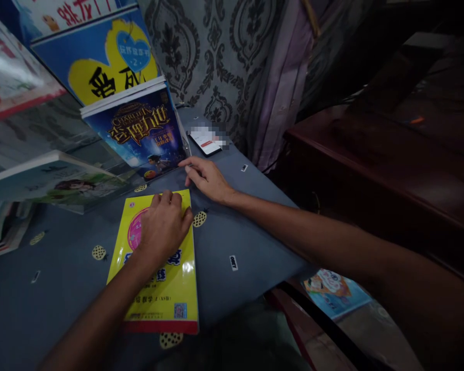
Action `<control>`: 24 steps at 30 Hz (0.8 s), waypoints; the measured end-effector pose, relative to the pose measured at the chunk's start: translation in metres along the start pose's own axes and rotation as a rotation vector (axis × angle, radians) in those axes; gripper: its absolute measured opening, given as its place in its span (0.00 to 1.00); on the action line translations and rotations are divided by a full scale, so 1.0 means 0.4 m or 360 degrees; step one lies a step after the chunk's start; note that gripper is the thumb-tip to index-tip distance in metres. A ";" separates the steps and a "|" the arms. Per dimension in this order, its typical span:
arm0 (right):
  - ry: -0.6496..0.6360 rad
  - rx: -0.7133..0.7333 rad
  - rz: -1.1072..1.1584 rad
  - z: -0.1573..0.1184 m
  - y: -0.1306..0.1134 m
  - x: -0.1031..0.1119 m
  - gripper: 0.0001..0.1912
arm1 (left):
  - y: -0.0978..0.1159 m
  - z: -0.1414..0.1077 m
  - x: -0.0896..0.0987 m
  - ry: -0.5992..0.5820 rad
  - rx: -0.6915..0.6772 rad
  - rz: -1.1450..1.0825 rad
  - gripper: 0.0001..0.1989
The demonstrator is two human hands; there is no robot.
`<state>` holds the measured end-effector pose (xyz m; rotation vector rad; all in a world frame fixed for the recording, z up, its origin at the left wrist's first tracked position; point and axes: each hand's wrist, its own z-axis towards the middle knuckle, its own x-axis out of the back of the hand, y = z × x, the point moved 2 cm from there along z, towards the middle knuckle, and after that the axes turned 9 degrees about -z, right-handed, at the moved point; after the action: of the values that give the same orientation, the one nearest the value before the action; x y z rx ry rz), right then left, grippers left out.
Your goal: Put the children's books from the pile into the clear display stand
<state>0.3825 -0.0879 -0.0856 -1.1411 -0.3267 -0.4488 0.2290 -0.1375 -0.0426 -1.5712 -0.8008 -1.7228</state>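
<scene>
My left hand [160,224] lies palm down on a yellow book [181,288] with a red lower edge. Its fingers reach toward the book's top edge, and the thumb is apart at the right side. My right hand [209,180] has its index finger stretched out to the lower right corner of a dark blue book [139,134] with gold lettering. The thumb hangs apart below that finger, and the other fingers are curled and partly hidden. The blue book leans upright in a clear display stand.
Behind it stand a blue and yellow book [96,56] and others. A teal-covered book [58,180] lies at left. A phone [206,140] rests near the patterned curtain [212,51]. Dark red furniture [371,154] stands right of the grey tablecloth [224,226]. A blue package [336,291] is lower down.
</scene>
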 end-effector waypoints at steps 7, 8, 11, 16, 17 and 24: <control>-0.0250 0.0134 -0.0550 -0.010 -0.008 -0.005 0.13 | -0.030 -0.013 0.007 -0.0072 -0.0184 -0.0103 0.14; -0.0256 0.0146 -0.0592 -0.011 -0.008 -0.005 0.13 | -0.045 -0.026 0.011 -0.0124 -0.0270 -0.0189 0.15; -0.0267 0.0203 -0.0708 -0.014 -0.007 -0.009 0.13 | -0.089 -0.102 0.024 -0.0300 -0.0585 -0.0528 0.24; -0.0254 0.0307 -0.0772 -0.018 0.001 -0.016 0.12 | -0.113 -0.277 0.032 -0.0469 -0.0788 -0.0629 0.38; -0.0243 0.0325 -0.0767 -0.019 0.003 -0.017 0.13 | -0.114 -0.300 0.029 -0.0472 -0.0770 -0.0597 0.38; -0.0314 0.0431 -0.0694 -0.019 0.012 -0.023 0.15 | -0.098 -0.323 -0.007 -0.0240 -0.0767 -0.0447 0.29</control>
<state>0.3771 -0.0918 -0.0965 -0.8471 -0.7937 -0.6526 0.1215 -0.2179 -0.0573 -2.0018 -0.7407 -2.1359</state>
